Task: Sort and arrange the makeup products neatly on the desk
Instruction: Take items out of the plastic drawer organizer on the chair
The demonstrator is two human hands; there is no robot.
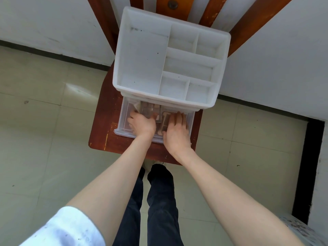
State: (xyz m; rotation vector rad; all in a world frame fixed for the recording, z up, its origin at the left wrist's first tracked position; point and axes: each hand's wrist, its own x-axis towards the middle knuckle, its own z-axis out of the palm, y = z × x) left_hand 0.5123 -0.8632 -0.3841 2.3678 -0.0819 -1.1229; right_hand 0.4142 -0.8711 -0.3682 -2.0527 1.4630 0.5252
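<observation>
While the clear drawer [124, 121] is standing pulled out beneath the white organizer [142, 68], both hands are reaching inside it. The left hand [142, 124] is curling over the makeup products [148, 108]; the right hand [177, 129] is lying flat, fingers straight, on a palette [166, 119].

Soft, even daylight fills the scene, bright enough that the white organiser [170, 55] looks slightly washed out and casts only faint shadows. A pale glare patch sits on the floor tiles [74, 87] at left. The wide lens bends straight lines near the edges, and the sleeve [58, 228] at bottom left is blurred.
</observation>
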